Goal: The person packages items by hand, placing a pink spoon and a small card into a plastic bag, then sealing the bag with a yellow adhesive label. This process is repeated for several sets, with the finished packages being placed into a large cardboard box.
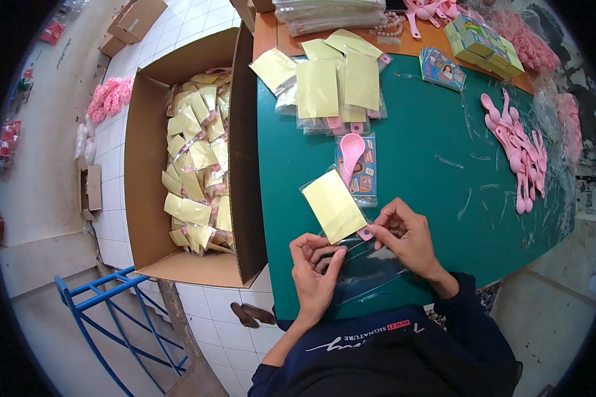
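Between my hands lies a clear plastic bag [367, 272] on the green table. A pale yellow card [333, 206] is at its far end, with a pink spoon handle end [365, 233] showing at the card's near right corner. My left hand [314, 271] is closed, thumb and fingertips pinching the bag's left side near the card. My right hand [409, 239] pinches the bag beside the spoon handle. Just beyond lie a pink spoon [352, 153] and a blue printed card packet [364, 178], partly covered by the yellow card.
Several packed bags with yellow cards [318, 89] lie at the table's far left. A large cardboard box [248, 159] on the left holds many more. Pink spoons [520, 149] are heaped on the right near plastic scraps. Printed cards [442, 69] and yellow stacks [483, 46] sit at the back.
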{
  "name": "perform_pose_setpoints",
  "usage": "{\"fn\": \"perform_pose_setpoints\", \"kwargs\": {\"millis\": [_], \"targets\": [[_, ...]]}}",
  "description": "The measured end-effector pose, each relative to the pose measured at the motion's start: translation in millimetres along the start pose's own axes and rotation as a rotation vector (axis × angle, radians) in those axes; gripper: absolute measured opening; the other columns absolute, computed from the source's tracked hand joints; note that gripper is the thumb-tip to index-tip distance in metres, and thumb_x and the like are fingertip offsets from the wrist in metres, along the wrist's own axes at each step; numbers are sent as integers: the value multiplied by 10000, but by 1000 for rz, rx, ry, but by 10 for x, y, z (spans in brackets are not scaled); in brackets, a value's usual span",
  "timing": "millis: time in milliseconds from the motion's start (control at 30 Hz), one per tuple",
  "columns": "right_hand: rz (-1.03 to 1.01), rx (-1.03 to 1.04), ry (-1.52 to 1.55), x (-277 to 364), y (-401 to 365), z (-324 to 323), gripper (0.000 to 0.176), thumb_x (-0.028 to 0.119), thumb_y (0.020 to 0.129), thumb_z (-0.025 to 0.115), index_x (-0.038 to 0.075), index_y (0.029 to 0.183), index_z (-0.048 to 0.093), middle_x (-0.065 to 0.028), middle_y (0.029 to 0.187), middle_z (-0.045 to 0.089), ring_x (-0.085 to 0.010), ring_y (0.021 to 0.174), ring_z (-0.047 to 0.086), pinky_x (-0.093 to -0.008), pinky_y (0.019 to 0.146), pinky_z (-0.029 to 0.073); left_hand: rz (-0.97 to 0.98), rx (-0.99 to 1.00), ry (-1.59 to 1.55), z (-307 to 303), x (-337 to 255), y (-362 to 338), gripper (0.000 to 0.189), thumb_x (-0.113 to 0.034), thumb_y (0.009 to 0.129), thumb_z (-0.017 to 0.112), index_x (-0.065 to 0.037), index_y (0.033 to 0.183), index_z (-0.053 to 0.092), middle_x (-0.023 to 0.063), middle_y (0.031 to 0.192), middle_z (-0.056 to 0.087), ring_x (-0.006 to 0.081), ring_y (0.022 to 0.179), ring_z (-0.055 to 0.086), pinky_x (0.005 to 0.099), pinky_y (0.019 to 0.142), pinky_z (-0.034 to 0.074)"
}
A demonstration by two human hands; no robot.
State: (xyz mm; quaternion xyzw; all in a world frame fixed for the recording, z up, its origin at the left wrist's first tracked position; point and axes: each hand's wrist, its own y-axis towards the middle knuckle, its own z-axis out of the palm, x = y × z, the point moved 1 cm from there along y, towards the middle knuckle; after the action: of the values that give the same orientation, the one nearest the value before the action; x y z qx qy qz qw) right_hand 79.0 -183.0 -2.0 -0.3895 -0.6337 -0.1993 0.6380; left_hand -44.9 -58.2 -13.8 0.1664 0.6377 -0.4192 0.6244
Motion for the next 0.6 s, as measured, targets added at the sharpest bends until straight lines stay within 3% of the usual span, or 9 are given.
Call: {"fn": "perform_pose_setpoints", "kwargs": {"millis": [100, 267, 367, 467, 567, 600], "targets": [[-19, 12, 14, 30, -3, 25, 112, -36, 838, 610, -18, 930, 548, -37, 744, 590, -63, 604, 578, -185, 533, 465, 20, 23, 11, -14, 23, -20, 283, 56, 850, 588, 3, 1046, 392, 95, 964, 525, 133, 875, 605, 219, 677, 513], [-55, 25, -81, 30, -20, 36, 329, 16, 846, 609, 49, 1173, 579, -52, 787, 606, -79, 603, 583, -208, 524, 462, 68, 94, 103, -69, 96, -42, 152, 32, 869, 567, 2, 977, 464, 78, 1002, 515, 114, 836, 583, 204, 604, 503], [-71, 69, -146, 19, -23, 24, 406, 4, 852, 584, 64, 1252, 545, -68, 821, 604, -94, 618, 589, -221, 548, 470, 77, 103, 236, -58, 24, -44, 196, 26, 869, 558, 9, 1060, 516, 92, 1056, 519, 111, 831, 580, 199, 567, 493], [-45, 110, -155, 48, -24, 19, 411, 8, 858, 570, 60, 1264, 534, -73, 832, 601, -103, 625, 592, -232, 564, 474, 111, 96, 363, -32, -105, -44, 375, 36, 853, 556, -3, 1218, 484, 129, 1143, 511, 131, 825, 592, 205, 566, 490], [-90, 97, -121, 143, -47, -12, 407, 20, 854, 577, 55, 1258, 537, -100, 923, 605, -120, 687, 606, -241, 590, 485, 288, 173, 528, -66, -275, 33, 457, 49, 835, 555, -10, 1277, 452, 159, 1211, 491, 161, 844, 598, 219, 566, 491], [-118, 85, -107, 189, -59, -35, 408, 24, 851, 581, 54, 1256, 538, -113, 968, 607, -128, 718, 613, -244, 602, 490, 368, 215, 552, -58, -356, 111, 479, 56, 825, 557, -13, 1284, 443, 189, 1277, 454, 208, 914, 597, 246, 589, 504]]}}
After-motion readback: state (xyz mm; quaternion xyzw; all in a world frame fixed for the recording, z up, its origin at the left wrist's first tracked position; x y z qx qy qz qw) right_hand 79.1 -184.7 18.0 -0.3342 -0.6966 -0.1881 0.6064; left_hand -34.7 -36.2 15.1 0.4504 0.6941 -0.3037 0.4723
